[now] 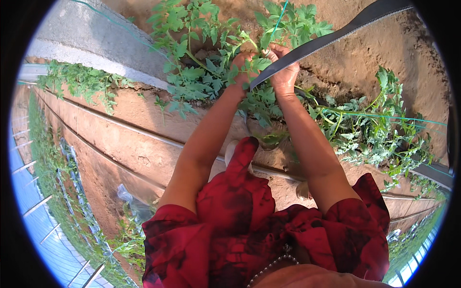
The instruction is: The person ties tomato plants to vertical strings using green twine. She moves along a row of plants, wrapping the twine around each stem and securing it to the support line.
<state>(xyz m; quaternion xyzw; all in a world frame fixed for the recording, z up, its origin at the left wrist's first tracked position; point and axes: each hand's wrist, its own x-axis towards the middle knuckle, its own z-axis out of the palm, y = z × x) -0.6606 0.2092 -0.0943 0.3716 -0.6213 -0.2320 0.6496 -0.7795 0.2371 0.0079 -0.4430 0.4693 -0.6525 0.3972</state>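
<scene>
Both hands are in among the leaves of a tomato plant (pixel 196 77) at the top middle. My left hand (pixel 242 70) is at the stem, its fingertips partly behind leaves, so its grip is unclear. Close beside it, my right hand (pixel 286 73) has thumb and fingers pinched together at the tomato stem (pixel 254 44). A green twine (pixel 280 19) runs down to the foliage just above those fingers. Whether the fingers also hold the twine is hidden. A dark strap (pixel 324 41) crosses the view in front of part of my right hand.
Another tomato plant (pixel 374 126) leans along a green twine at right. A concrete slab (pixel 97 43) stands at upper left. Metal pipes (pixel 137 130) run along the soil by my feet. Clear plastic (pixel 133 201) lies lower left, near more plant rows (pixel 47 144).
</scene>
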